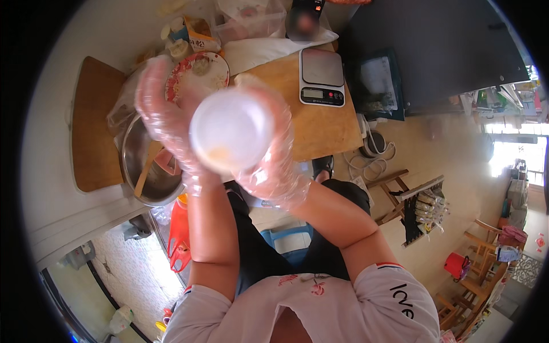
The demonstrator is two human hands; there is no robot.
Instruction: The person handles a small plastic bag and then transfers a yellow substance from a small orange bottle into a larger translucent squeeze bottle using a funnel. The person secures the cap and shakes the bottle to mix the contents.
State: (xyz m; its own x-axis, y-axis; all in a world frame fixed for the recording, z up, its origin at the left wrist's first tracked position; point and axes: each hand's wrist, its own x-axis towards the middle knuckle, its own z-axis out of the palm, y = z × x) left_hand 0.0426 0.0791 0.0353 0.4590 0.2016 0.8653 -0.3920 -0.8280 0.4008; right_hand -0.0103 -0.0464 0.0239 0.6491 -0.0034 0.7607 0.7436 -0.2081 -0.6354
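Note:
Both of my hands wear clear plastic gloves and are raised over a wooden table. My right hand (274, 150) grips a round, whitish translucent container (231, 130) from its right side; something pale orange shows low in it. My left hand (167, 111) is at the container's left side, its fingers raised and spread; whether its palm touches the container is hidden. Beyond the hands a red-and-white patterned plate (218, 68) holds a small pale lump. Below the left hand stands a steel bowl (150, 184) with a wooden utensil (148, 169) and a pink tool in it.
A digital kitchen scale (322, 77) stands on the wooden table (330, 133). Packets, jars and a clear plastic box (253, 25) line the back. A red plastic bag (178, 236) hangs below the bowl. Cables (377, 158) lie right of the table, near a wooden stool.

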